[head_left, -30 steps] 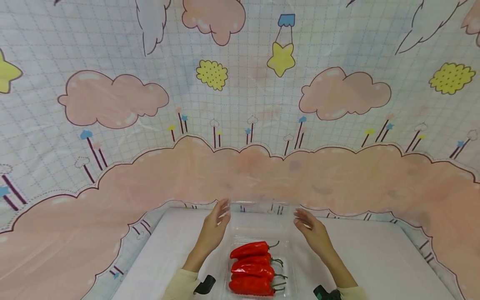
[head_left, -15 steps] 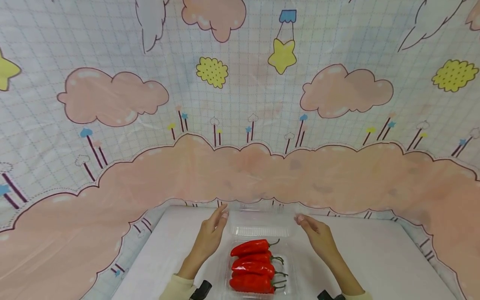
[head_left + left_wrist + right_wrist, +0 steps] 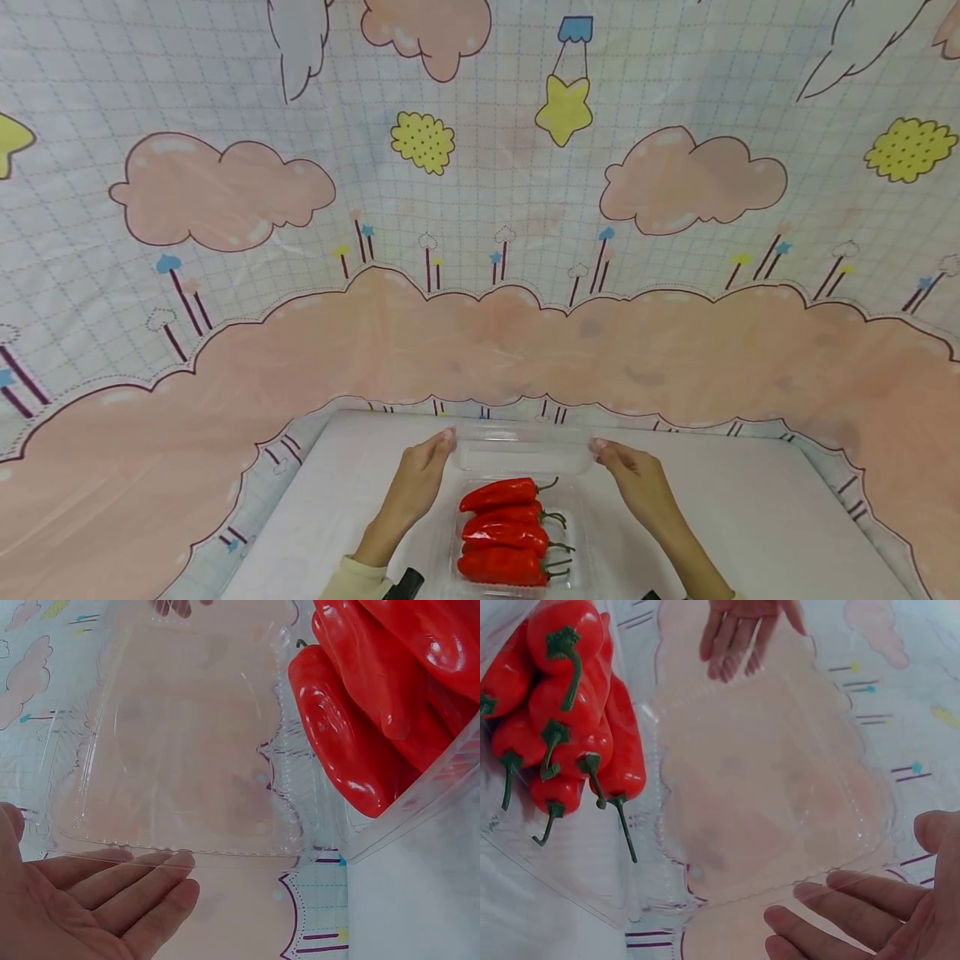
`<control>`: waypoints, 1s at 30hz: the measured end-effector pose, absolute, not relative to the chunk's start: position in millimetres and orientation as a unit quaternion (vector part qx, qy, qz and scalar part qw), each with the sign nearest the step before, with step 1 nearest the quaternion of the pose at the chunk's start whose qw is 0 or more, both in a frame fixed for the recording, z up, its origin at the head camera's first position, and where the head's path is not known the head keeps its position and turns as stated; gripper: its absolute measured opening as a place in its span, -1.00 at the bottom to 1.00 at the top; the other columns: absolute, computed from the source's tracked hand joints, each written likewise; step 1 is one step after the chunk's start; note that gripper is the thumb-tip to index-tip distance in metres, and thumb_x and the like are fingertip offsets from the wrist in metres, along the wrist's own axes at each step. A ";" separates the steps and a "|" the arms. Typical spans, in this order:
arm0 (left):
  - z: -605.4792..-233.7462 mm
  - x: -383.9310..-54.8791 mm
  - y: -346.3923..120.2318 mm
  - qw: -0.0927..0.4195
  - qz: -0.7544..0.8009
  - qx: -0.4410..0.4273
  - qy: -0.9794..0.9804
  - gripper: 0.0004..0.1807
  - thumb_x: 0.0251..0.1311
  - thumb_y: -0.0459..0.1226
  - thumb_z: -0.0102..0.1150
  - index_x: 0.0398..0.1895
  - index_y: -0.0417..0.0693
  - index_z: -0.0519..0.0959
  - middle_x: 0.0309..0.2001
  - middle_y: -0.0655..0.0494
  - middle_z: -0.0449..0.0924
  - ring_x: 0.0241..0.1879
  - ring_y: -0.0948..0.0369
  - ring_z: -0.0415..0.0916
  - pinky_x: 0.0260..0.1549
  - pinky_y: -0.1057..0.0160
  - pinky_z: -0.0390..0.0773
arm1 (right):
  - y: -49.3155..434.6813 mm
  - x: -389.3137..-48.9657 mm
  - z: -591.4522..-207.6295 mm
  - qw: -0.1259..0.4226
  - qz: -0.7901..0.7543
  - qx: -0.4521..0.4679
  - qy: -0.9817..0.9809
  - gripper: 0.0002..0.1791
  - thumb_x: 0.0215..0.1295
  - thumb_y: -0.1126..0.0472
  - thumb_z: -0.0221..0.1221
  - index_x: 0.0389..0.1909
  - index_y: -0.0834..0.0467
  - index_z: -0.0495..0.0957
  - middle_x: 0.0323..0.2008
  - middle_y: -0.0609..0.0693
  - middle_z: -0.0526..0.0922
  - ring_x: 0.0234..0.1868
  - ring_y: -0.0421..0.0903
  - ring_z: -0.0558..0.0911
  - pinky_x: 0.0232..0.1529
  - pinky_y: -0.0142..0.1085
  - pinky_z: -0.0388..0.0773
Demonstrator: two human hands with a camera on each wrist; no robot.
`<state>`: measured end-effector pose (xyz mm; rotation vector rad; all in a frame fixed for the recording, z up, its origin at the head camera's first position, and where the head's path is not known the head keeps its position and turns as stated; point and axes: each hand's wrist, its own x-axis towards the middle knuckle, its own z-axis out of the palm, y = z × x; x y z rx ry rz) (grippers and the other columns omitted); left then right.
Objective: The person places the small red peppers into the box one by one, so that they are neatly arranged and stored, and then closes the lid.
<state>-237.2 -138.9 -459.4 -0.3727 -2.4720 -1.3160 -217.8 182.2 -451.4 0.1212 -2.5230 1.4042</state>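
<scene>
Several long red peppers with green stems lie stacked in the clear plastic base of a clamshell box. The box's clear lid stands raised at the far side, hinged to the base. At the lid's left edge is my left hand; in the left wrist view its straight fingers lie along and behind that edge. On the opposite edge, my right hand has its fingertips right at the plastic. The right wrist view shows those fingers extended, with the thumb apart from the lid.
Beneath the box is a white tabletop. Behind it hangs a patterned cloth with clouds and stars. A black wrist strap piece shows at the left cuff.
The lid's top edge has come lower in the head view. Both hands have moved down slightly with it, fingertips staying at its sides. The peppers have stayed put.
</scene>
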 end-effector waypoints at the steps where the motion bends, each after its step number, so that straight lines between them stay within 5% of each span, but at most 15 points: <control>1: -459.8 -237.1 -138.8 0.157 -0.459 -0.127 -0.865 -0.45 0.53 -0.04 -0.24 0.21 -0.27 0.53 0.03 -0.14 0.69 0.10 -0.04 0.63 0.21 -0.09 0.50 | 181.9 -217.4 -451.5 0.125 0.481 0.041 -0.867 -0.50 0.48 -0.07 0.02 0.12 0.23 0.61 -0.09 0.16 0.75 0.01 0.13 0.71 0.11 0.16 0.57; 30: -467.3 -239.3 -129.5 0.156 -0.493 -0.138 -0.845 -0.46 0.54 -0.10 -0.31 0.29 -0.31 0.44 0.27 -0.16 0.49 0.29 -0.07 0.44 0.30 -0.06 0.39 | 177.6 -214.3 -453.0 0.117 0.513 0.022 -0.850 -0.51 0.50 -0.01 -0.01 0.18 0.27 0.55 -0.01 0.25 0.71 0.04 0.18 0.70 0.20 0.16 0.51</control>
